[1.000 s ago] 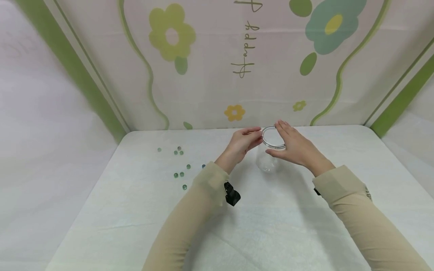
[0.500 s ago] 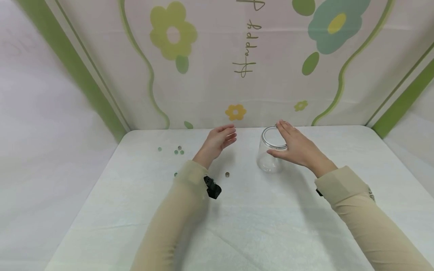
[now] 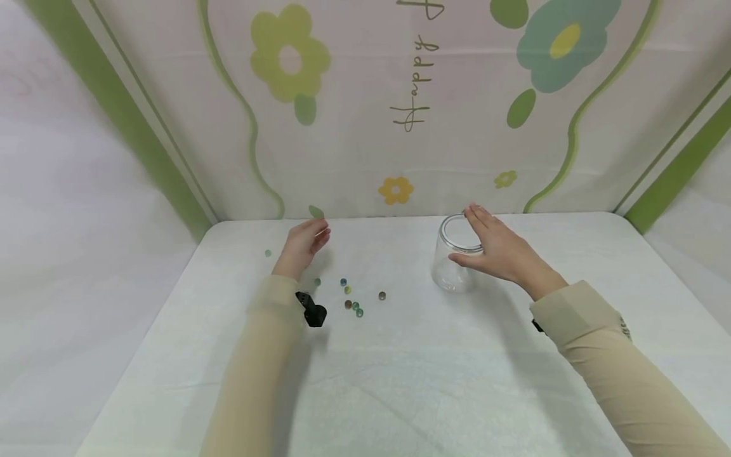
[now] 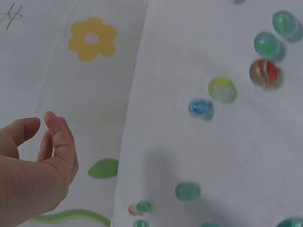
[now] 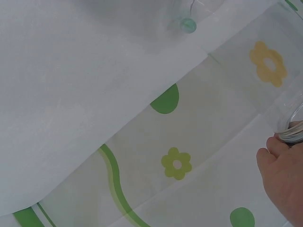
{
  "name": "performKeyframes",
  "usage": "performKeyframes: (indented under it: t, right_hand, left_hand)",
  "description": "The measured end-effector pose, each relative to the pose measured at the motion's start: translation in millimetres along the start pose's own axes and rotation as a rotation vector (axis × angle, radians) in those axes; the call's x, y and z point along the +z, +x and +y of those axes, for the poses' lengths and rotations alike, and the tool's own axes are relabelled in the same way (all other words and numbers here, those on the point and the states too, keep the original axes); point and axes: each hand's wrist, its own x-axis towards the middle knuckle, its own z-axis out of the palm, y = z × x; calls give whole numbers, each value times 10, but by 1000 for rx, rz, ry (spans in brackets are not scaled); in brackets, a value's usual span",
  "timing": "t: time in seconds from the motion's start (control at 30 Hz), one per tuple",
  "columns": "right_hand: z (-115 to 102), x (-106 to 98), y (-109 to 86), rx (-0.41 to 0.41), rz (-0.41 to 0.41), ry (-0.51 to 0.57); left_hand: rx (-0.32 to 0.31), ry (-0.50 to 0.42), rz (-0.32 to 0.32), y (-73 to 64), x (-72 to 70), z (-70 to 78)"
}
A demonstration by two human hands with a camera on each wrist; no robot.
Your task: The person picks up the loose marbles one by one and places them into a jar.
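Observation:
My left hand [image 3: 302, 249] hovers over the left part of the table, near the marbles. In the left wrist view its thumb and loosely bent fingers [image 4: 59, 135] stand apart with nothing between them. My right hand [image 3: 502, 254] holds a clear glass jar [image 3: 448, 270] by its upper side and rim, thumb in front and fingers at the far side. The jar stands upright with its mouth up. A green marble [image 5: 188, 25] shows at the jar's bottom in the right wrist view. Loose glass marbles include a blue one [image 4: 201, 109], a yellow one [image 4: 222, 90] and a red-brown one [image 4: 264, 74].
A white cloth covers the table [image 3: 434, 381]. A brownish marble [image 3: 382, 296] lies between the jar and the other marbles. One pale green marble [image 3: 268, 253] lies far left. A flower-printed curtain [image 3: 354, 127] rises along the back edge.
My left hand has left the jar's rim and moved left across the table to above the marbles. The right hand and the jar have stayed in place.

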Motion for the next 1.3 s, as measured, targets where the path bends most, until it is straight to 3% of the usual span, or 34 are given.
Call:
performKeyframes:
  t: [0.43,0.57,0.73,1.17,1.3]
  right_hand:
    - [-20,-26,-32,27,-15,11]
    - [-16,-29,-36,26,-14,10]
    - [-14,-21,-27,21,-15,10]
    - [-12,12,19,23,0,21]
    - [-10,15,24,23,-1,25]
  left_hand:
    - [90,177,174,-147,-588,68]
    - [102,182,248,-50,-775,0]
    - [66,219,346,146,-1000,-106]
    - [7,354,406,342,-1225,-281]
    - [17,448,400,406,-1242,-325]
